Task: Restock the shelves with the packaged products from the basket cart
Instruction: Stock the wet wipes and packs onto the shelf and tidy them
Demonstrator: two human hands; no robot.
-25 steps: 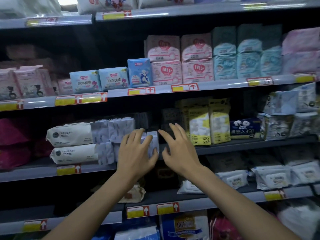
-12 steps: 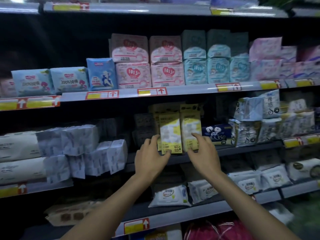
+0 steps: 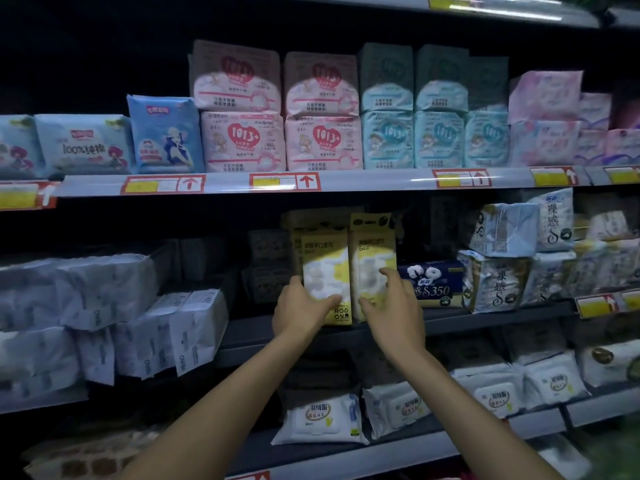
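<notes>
Nearest, reaching up from the bottom of the view, the left hand [image 3: 299,311] grips the left yellow pack [image 3: 325,268] low on its left side, thumb laid across the front and fingers round the edge. This pack stands upright at the front of the middle shelf [image 3: 252,336]. Touching its right side stands the right yellow pack [image 3: 372,247], also upright. The right hand [image 3: 393,308] seems to pinch that one near its lower right corner, thumb tip on the front and fingers curled over the face. Straight below the left yellow pack a white wipes pouch [image 3: 320,419] lies on the lower shelf [image 3: 415,445]. Further to its right sits a dark blue tissue pack [image 3: 433,282], and well to its left white packs [image 3: 145,327] are stacked. Above it, on the upper shelf [image 3: 363,180], stand pink packs [image 3: 242,140]
</notes>
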